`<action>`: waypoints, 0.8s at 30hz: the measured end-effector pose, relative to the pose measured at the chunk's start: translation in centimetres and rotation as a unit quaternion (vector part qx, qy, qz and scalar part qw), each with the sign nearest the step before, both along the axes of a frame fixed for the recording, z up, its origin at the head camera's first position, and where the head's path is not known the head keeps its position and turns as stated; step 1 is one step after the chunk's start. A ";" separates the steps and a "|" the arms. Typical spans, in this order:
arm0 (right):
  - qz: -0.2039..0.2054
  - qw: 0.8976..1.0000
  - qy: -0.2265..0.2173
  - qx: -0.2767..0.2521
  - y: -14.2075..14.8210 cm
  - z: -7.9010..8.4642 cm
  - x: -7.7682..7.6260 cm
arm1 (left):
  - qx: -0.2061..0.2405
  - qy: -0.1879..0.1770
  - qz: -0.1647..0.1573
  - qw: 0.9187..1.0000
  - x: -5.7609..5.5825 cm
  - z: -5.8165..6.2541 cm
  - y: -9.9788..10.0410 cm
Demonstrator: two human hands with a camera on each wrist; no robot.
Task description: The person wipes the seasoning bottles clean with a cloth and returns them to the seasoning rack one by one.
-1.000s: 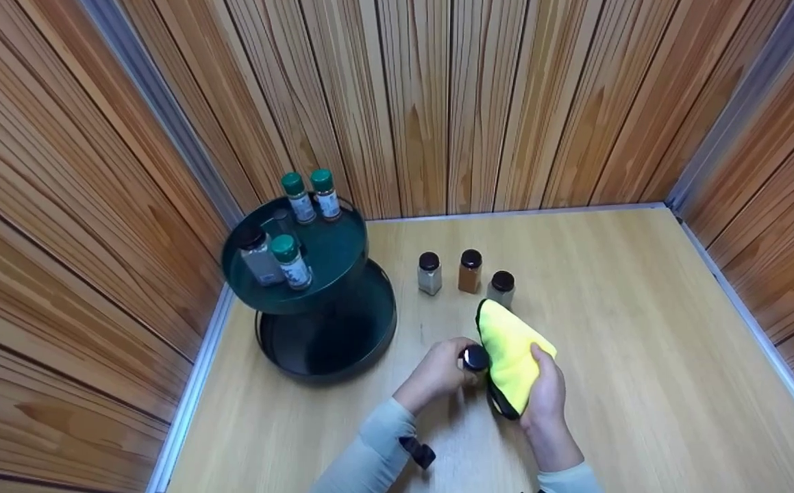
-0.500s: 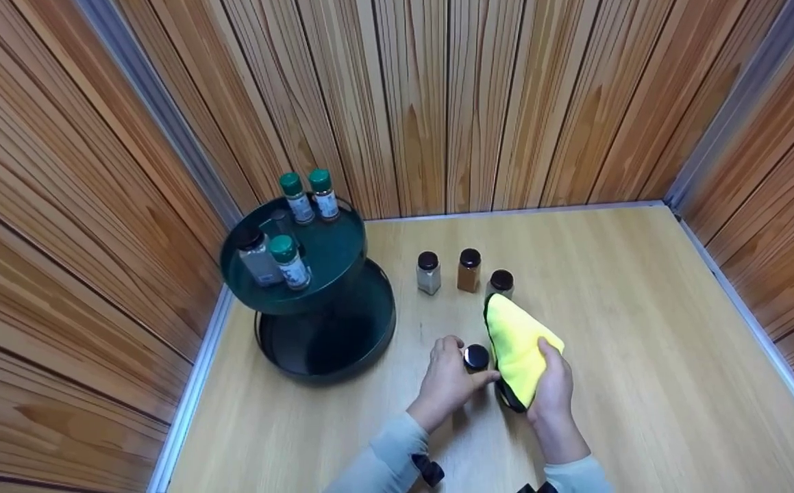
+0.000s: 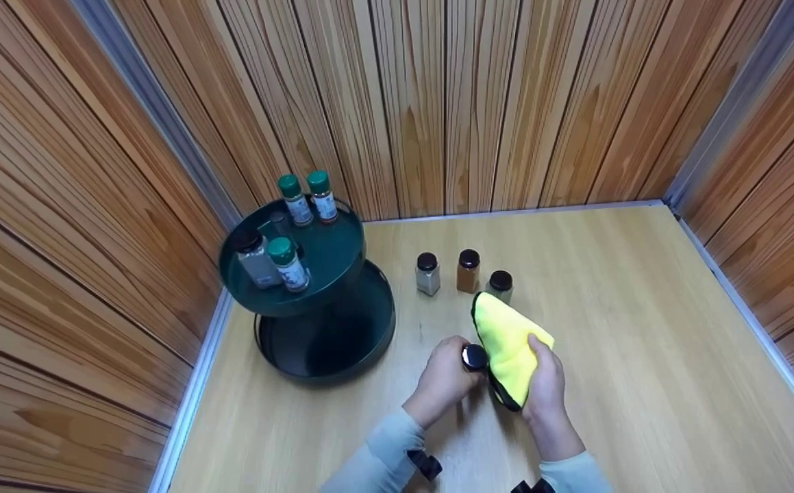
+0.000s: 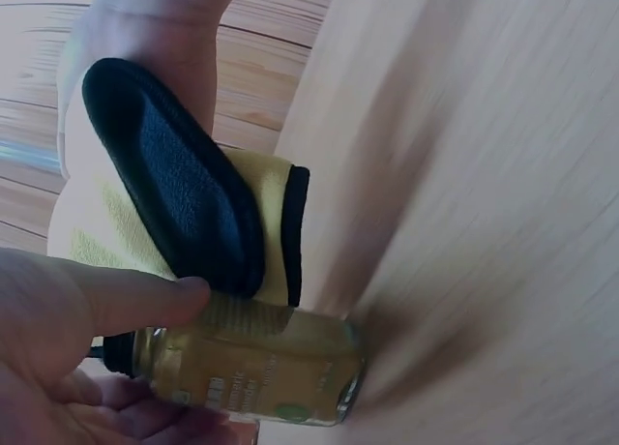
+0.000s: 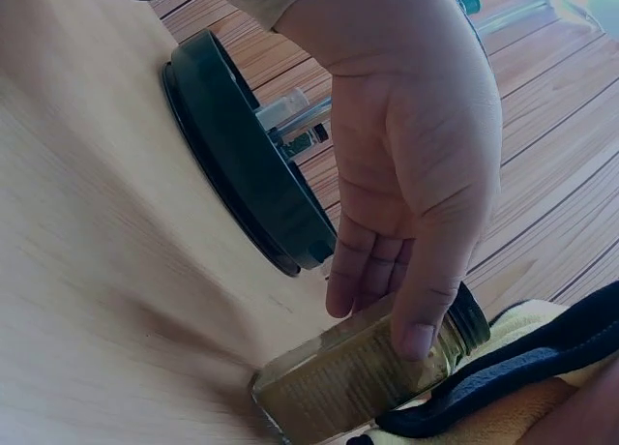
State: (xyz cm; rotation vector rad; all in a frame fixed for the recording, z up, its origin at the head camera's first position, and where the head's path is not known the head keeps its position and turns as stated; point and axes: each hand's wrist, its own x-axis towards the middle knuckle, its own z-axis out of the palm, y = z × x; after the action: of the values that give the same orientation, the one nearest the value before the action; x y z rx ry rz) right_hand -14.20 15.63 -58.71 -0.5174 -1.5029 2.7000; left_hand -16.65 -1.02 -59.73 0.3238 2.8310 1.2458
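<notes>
Pale wooden surface [image 3: 643, 329] enclosed by panelled walls [image 3: 410, 103]; dark two-tier rack [image 3: 331, 250] stood on it. Right of rack, towards viewer: brown-filled jar [image 5: 338, 382] grasped by left grip [image 3: 444, 380], thumb and fingers curled round glass. Farther right of rack: yellow cloth [image 3: 514, 342] clasped by right grip [image 3: 546, 383], held touching jar. Three dark-capped jars [image 3: 468, 275] placed directly right of rack. Green-capped bottles [image 3: 292, 272] carried on rack's upper tier.
</notes>
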 end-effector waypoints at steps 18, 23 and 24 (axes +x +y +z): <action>0.070 0.987 -0.078 0.120 -0.9 -4.3 -0.4 | 0.024 -0.071 -0.042 0.996 -0.9 0.5 -1.1; 0.060 0.991 -0.096 0.067 -0.5 -2.7 -0.5 | 0.016 -0.067 -0.046 0.997 -1.0 0.6 -1.0; 0.055 0.992 -0.096 0.052 -0.4 -2.2 -0.4 | 0.012 -0.060 -0.050 0.997 -1.0 0.6 -1.0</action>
State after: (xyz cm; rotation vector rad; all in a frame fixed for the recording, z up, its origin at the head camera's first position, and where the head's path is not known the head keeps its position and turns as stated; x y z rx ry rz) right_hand -14.65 15.24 -60.88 -0.7296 -1.7573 2.7002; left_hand -17.66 -2.05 -59.11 0.3722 2.6667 1.2356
